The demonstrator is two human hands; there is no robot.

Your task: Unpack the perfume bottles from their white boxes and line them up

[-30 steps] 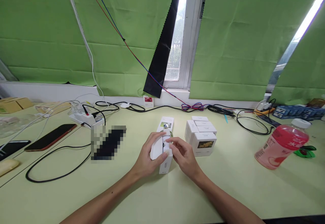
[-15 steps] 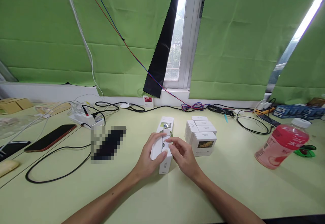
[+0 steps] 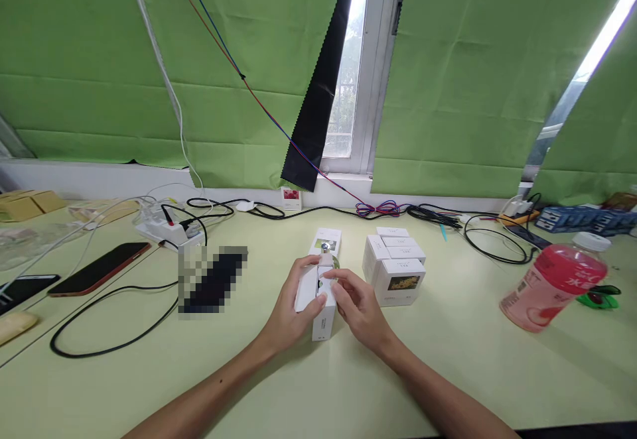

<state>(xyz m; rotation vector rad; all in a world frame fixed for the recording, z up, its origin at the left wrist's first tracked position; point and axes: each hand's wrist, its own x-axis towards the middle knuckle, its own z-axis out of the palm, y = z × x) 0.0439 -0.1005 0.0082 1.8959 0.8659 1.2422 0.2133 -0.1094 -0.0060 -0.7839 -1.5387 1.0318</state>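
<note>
On the table in front of me, my left hand (image 3: 292, 303) is wrapped round a small white box (image 3: 323, 323), with the thumb lying along its near part. My right hand (image 3: 362, 303) presses its bent fingers and thumb on the box's right side and upper part, around a dark gap where a flap seems to stand. Just beyond the fingers shows a silver round cap (image 3: 325, 248), perhaps of a small clear bottle mostly hidden by the hands. Another white box with a green picture (image 3: 327, 235) lies behind it.
Several white boxes (image 3: 398, 283) stand grouped to the right of my hands. Farther right is a pink drink bottle (image 3: 552, 283). Phones (image 3: 102, 268) and a looped black cable (image 3: 74, 357) lie on the left. A power strip (image 3: 166, 230) and cables run along the back.
My left fingertips have drawn back slightly from the top of the box. Both hands stay on the box in nearly the same place.
</note>
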